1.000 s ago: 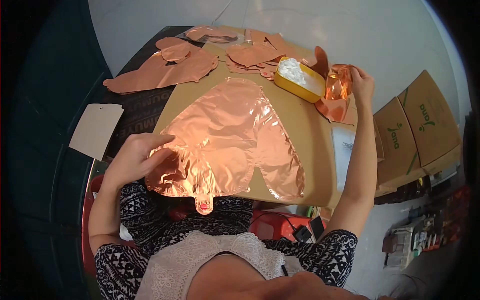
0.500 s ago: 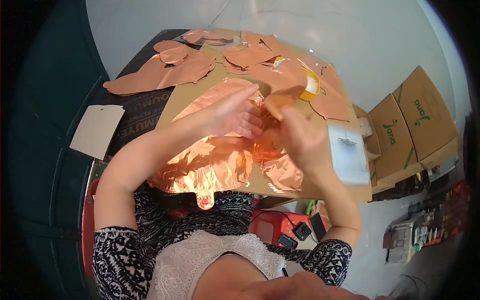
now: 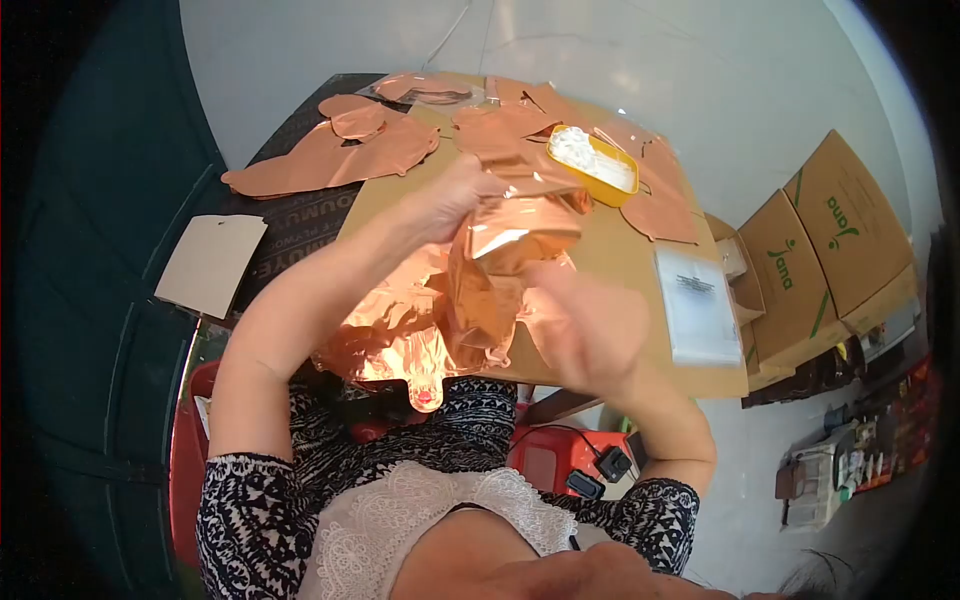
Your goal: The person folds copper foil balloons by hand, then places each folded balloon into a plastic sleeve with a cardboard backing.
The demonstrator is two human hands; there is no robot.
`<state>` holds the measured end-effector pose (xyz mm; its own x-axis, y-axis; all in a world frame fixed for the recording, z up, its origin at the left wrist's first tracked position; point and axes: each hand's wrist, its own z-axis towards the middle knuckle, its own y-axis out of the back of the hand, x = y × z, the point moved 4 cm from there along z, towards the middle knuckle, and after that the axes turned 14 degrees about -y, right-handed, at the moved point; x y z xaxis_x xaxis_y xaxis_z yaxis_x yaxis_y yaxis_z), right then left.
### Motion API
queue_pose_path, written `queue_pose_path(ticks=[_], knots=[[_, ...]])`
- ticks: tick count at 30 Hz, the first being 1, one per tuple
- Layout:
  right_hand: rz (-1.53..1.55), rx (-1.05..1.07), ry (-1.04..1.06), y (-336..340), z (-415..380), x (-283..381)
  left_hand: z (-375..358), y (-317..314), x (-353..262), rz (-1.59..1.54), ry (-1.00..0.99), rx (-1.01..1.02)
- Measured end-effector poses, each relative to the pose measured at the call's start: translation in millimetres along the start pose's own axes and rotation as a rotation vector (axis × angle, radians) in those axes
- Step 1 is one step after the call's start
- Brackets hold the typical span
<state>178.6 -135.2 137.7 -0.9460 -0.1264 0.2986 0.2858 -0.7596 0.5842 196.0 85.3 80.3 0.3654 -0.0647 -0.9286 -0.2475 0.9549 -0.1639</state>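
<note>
A shiny copper-coloured foil balloon (image 3: pixel 515 235) is folded up at the middle of the table, its creased body catching the light. My left hand (image 3: pixel 462 195) is closed on its upper left side. Below, the balloon's flat tail tab (image 3: pixel 425 394) with a red mark hangs over the table's front edge. My right hand (image 3: pixel 590 325) is smeared by motion at the foil's lower right, its fingers not distinct. Beyond the foil stands a yellow tub (image 3: pixel 612 190) with white stuff inside.
Flat copper foil pieces (image 3: pixel 345 160) lie along the back and left. At the right edge is a stack of clear plastic bags (image 3: pixel 697 310). Cardboard boxes (image 3: pixel 790 265) stand beside the table. A pale card (image 3: pixel 210 265) lies at the left corner.
My left hand has moved up and away from me and closed on the foil, which is lifted and folded over. My right hand has dropped toward me. The yellow tub shows more fully.
</note>
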Motion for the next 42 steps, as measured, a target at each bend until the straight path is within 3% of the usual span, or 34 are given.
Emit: queue_pose_path(ticks=[2,4,7,8,11,12,15,16,20,23,24,25,27,29,30,33,37,38,42], knots=[[-0.063,-0.081,-0.261,11.8,-5.8,-46.5,-15.0,-0.2,-43.3,-0.056,-0.010,0.032],[0.106,-0.079,-0.648,12.4,1.4,-91.5,-25.5,11.7,-70.4,0.042,0.009,0.060],[0.773,0.168,-1.197,-20.1,-11.0,-140.7,-35.8,33.7,-87.8,0.238,-0.110,0.131],[0.826,0.290,-1.264,-28.7,-10.1,-140.2,-44.9,29.9,-94.1,0.124,-0.175,0.155],[1.141,0.460,-1.188,-48.8,1.1,-122.0,-69.5,17.2,-113.5,0.130,-0.135,0.171],[1.204,0.397,-1.247,-52.7,8.5,-109.7,-75.6,14.9,-114.4,0.090,-0.119,0.147],[1.409,0.281,-1.089,-49.6,30.1,-83.8,-89.1,21.9,-114.5,0.172,-0.104,0.221],[1.352,-0.018,-1.002,-51.7,35.5,-90.9,-94.4,23.4,-111.9,0.139,-0.075,0.177],[1.350,-0.038,-0.803,-31.5,50.5,-92.8,-116.3,31.3,-109.9,0.179,-0.038,0.070],[1.266,-0.167,-0.770,-11.6,54.5,-113.7,-133.8,34.6,-93.1,0.096,-0.012,0.110],[1.314,-0.266,-0.694,-3.9,58.1,-101.8,-140.2,33.9,-88.8,0.201,0.101,0.169],[1.272,-0.312,-0.689,3.8,62.1,-94.8,-147.3,32.9,-84.7,0.306,0.214,0.227],[1.187,-0.398,-0.677,15.5,68.4,-87.1,-160.4,15.0,-82.5,0.078,0.179,0.289],[1.135,-0.359,-0.691,19.7,66.7,-100.6,-177.1,3.5,-87.4,0.030,0.314,0.333],[1.110,-0.333,-0.684,18.4,64.7,-115.6,-184.3,5.5,-79.1,0.158,0.327,0.358],[1.101,-0.340,-0.727,2.7,63.7,-140.7,-200.4,8.6,-72.2,-0.006,0.395,0.298],[1.120,-0.382,-0.790,-20.5,66.3,-159.1,-217.3,35.1,-56.4,0.097,0.466,0.257],[1.129,-0.382,-0.806,-25.9,66.3,-166.9,-221.0,35.9,-60.7,-0.041,0.507,0.218],[1.076,-0.416,-0.827,-41.8,64.7,-210.8,-228.2,43.0,-59.1,-0.066,0.366,0.030]])
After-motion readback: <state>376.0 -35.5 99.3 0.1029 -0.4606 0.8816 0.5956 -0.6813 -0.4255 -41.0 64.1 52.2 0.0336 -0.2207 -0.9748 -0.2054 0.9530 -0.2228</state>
